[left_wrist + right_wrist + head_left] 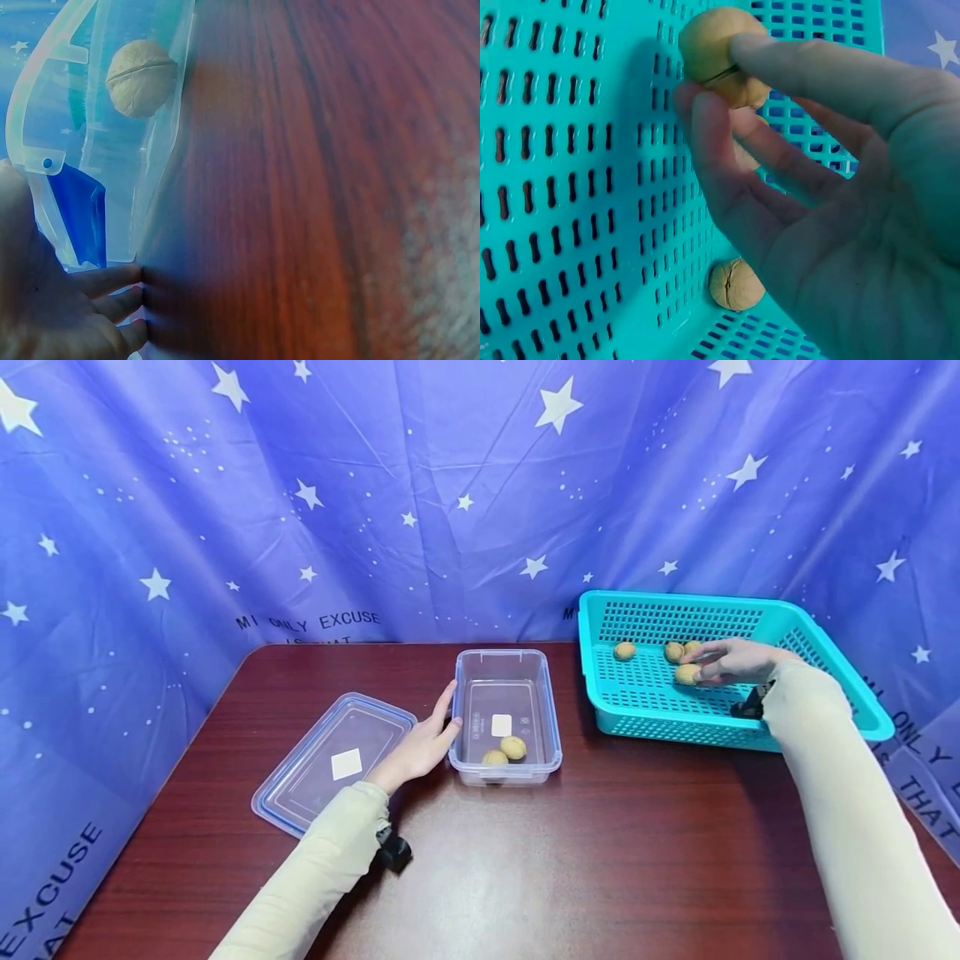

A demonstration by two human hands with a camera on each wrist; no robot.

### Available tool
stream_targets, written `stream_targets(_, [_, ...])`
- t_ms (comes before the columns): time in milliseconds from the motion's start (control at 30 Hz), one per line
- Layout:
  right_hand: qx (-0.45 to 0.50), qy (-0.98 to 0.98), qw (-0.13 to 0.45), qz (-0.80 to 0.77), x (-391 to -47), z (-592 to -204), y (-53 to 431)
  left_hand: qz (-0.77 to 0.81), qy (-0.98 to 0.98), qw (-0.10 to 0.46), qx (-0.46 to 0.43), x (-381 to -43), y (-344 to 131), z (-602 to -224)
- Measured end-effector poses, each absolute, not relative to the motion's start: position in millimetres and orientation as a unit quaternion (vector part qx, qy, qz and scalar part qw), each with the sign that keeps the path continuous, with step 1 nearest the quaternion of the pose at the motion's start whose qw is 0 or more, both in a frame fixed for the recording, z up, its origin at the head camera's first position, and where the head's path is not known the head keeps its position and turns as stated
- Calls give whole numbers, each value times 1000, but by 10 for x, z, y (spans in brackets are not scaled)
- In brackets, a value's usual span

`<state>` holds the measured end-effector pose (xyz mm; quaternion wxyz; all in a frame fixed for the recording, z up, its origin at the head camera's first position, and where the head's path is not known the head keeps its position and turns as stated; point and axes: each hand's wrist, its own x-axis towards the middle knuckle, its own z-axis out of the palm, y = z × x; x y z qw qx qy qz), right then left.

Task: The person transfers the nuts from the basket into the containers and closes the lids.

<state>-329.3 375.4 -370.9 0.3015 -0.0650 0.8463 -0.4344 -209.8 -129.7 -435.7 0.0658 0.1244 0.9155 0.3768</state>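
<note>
Inside the turquoise basket, my right hand pinches a walnut between thumb and fingertips. Several more walnuts, one by the basket's back left, lie on its slotted floor; another walnut shows below the hand in the right wrist view. My left hand rests with extended fingers against the left side of a clear plastic container with a blue-edged rim. Two walnuts sit at the container's near end, and the left wrist view shows one walnut through its wall.
A clear lid with a blue seal and a white label lies left of the container, partly under my left forearm. Dark reddish wooden table underneath. A blue star-patterned curtain hangs behind the table and along its sides.
</note>
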Motion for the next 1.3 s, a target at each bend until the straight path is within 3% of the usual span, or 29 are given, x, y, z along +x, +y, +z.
stream_targets(600, [-108,859,234,-443,-3213,-3370,3646,379,913,66,134,-2090,-1293,-4371])
stream_targets(1300, [-176,911,172,-331,-3037,-2982,3191,370,916,67,140,-2123,-1326,-4355])
